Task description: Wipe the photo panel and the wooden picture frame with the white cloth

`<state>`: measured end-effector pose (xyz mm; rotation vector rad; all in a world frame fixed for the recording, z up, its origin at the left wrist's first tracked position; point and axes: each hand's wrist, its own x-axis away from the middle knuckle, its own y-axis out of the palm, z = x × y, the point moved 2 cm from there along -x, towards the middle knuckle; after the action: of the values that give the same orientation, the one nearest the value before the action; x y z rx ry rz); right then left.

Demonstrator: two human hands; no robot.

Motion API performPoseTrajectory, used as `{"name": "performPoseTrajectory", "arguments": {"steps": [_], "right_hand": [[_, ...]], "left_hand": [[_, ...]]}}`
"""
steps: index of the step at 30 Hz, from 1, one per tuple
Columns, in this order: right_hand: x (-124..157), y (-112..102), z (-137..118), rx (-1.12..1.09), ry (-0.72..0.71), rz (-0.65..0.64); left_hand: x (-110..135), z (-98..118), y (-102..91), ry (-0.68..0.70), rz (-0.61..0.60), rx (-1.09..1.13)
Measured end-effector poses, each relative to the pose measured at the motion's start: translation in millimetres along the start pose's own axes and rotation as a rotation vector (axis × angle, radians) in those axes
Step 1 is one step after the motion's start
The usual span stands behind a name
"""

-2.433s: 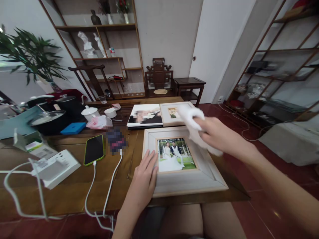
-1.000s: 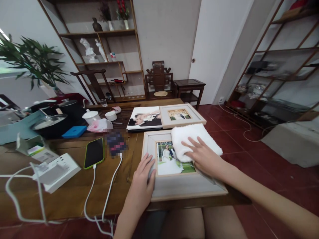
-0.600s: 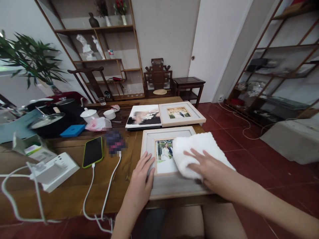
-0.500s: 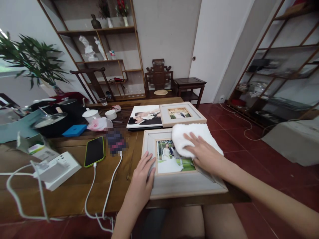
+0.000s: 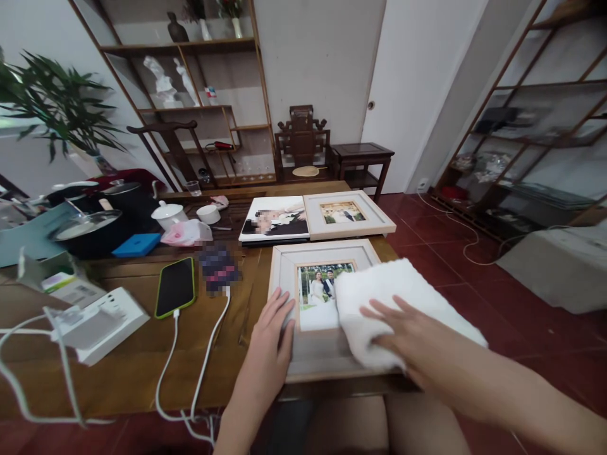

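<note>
A pale wooden picture frame [image 5: 284, 262] with a wedding photo lies flat at the near edge of the wooden table [image 5: 123, 373]. My left hand [image 5: 268, 338] rests open and flat on the frame's lower left corner. My right hand [image 5: 410, 335] presses flat, fingers spread, on a white cloth [image 5: 379, 291] that covers the frame's right and lower right part. The photo's left half still shows.
Behind the frame lie a smaller framed photo [image 5: 348, 215] and a photo album [image 5: 275, 220]. To the left are a phone with a green case [image 5: 175, 286] on a white cable, a white power strip [image 5: 102, 322], pots, cups and a blue box [image 5: 137, 244].
My right hand has slid the white cloth from the frame's upper right down toward its lower right corner. My left hand has stayed on the frame's lower left.
</note>
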<state>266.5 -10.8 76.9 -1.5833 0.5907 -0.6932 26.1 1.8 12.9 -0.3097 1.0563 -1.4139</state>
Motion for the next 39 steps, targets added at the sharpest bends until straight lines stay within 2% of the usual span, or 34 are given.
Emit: {"name": "performPoseTrajectory", "arguments": {"steps": [3, 7, 10, 13, 16, 18, 21, 24, 28, 31, 33, 35, 39], "right_hand": [[22.8, 2.0, -21.5, -0.057, -0.032, -0.007], [12.0, 14.7, -21.4, -0.086, 0.006, 0.05], [-17.5, 21.6, 2.8, -0.049, 0.085, 0.182], [-51.6, 19.3, 39.8, 0.041, 0.162, 0.297], [-78.5, 12.4, 69.4, 0.124, 0.143, 0.309], [-85.8, 9.8, 75.5, 0.149, 0.084, 0.272], [-74.6, 10.3, 62.1, 0.118, 0.031, 0.213], [-42.4, 10.0, 30.1, 0.014, 0.012, 0.136], [1.6, 3.1, -15.5, -0.15, -0.031, -0.075], [13.8, 1.9, -34.6, -0.187, -0.067, -0.176], [9.5, 6.3, -35.0, -0.172, -0.078, -0.144], [-3.2, 12.8, -24.5, -0.135, -0.058, -0.05], [-45.6, 18.4, 18.9, 0.016, 0.059, 0.184]], "left_hand": [[0.3, -0.2, 0.7, -0.004, -0.004, -0.014], [0.1, -1.4, 1.3, 0.003, -0.022, -0.023], [-0.2, -2.7, 0.9, 0.006, -0.051, -0.026], [-0.5, -2.7, -0.5, 0.004, -0.071, -0.026], [-0.5, -1.4, -1.5, -0.015, -0.087, -0.028], [-0.3, -0.7, -1.5, -0.041, -0.093, -0.038], [0.2, -0.5, -0.6, -0.072, -0.094, -0.046], [0.4, -1.0, 0.5, -0.08, -0.097, -0.045], [0.2, -1.5, 2.0, -0.076, -0.101, -0.049], [-0.1, -2.0, 2.8, -0.062, -0.09, -0.047], [-0.2, -2.5, 2.9, -0.049, -0.083, -0.045], [0.0, -3.3, 2.5, -0.031, -0.075, -0.044], [1.0, -5.9, 1.2, -0.014, -0.065, -0.044]]}}
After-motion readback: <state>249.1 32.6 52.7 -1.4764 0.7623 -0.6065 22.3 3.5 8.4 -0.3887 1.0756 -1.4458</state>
